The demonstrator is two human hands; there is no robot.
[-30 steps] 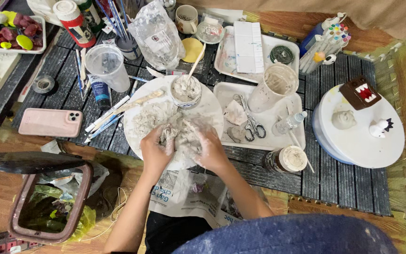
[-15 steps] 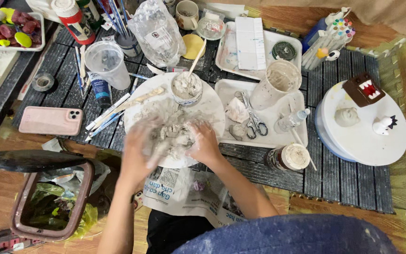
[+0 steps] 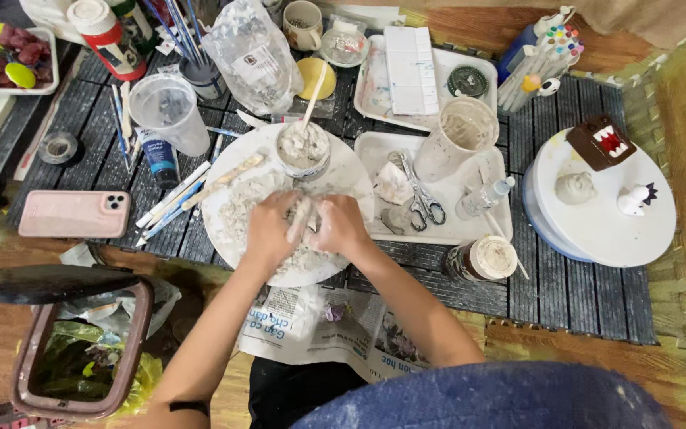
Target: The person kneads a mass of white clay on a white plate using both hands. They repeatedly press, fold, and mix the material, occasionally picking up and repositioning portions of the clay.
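Both of my hands meet over a round white plate [image 3: 356, 176] smeared with grey-white clay. My left hand [image 3: 270, 230] and my right hand [image 3: 340, 227] are closed from either side on a pale lump of clay [image 3: 300, 219] between them. Right behind the hands a small cup of clay paste [image 3: 302, 149] stands on the plate with a wooden stick leaning in it. A long clay-coated stick [image 3: 224, 181] lies on the plate's left part.
A pink phone [image 3: 75, 214] and several tools lie left. A white tray [image 3: 474, 230] with scissors [image 3: 420, 199] and a clay-smeared cup [image 3: 457, 139] lies right. A white turntable [image 3: 597, 230] holds small figures. A bin [image 3: 81, 349] stands lower left, newspaper [image 3: 323, 326] below the plate.
My hands have drawn closer together over the plate and now press the clay lump between them; a second ago they were spread wider, working the clay.
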